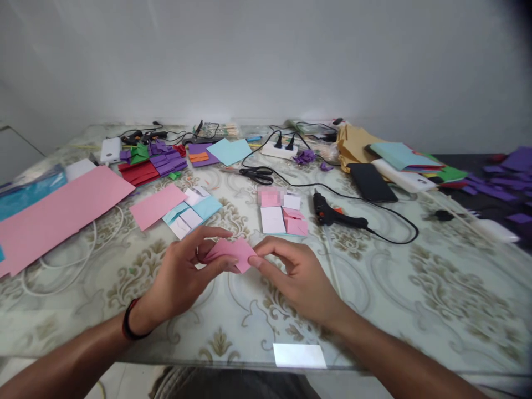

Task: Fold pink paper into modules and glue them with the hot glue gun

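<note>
Between my two hands, just above the table, is a small folded piece of pink paper (240, 254). My left hand (189, 263) pinches its left part, thumb in front and fingers behind. The right corner is gripped by my right hand (288, 266) between thumb and index finger. Beyond my left hand lie small light-blue and white folded papers (193, 213) beside a flat pink sheet (158, 205). Past my right hand sits a group of pink and white folded papers (273, 220).
A black glue gun (338, 213) with its cord lies at right, near a dark phone (373, 182). Black scissors (257, 175) and a white power strip (279, 149) are farther back. Large pink sheets (70, 213) cover the left side. A white rectangle (300, 355) shows at the front edge.
</note>
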Demonstrator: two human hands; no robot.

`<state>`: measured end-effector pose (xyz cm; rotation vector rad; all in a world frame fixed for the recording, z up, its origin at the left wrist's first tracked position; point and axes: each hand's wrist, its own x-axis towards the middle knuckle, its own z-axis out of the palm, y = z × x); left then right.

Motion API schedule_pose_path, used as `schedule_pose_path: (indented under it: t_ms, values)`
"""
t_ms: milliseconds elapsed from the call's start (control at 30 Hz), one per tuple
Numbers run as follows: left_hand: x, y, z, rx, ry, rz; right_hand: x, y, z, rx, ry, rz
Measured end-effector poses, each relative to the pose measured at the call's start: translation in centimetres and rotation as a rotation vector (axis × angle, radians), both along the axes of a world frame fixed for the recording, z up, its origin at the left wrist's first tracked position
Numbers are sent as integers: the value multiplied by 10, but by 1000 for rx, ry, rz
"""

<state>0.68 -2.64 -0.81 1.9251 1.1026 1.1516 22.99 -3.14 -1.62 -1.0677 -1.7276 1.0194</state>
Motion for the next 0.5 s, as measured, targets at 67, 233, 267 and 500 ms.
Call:
schedule_pose_path:
  t_ms: [67,233,267,500]
  values:
    - [1,0,1,-25,4,-6,0,1,-1,-63,-31,31]
    - [4,-2,0,-81,27,-8,-4,-1,-4,-173,-64,37]
    - [4,-2,-1,-118,6,-15,-4,-1,-4,-176,-64,22]
    - [-3,11,-3,-531,-34,-135,-1,2,-5,-149,-52,-44]
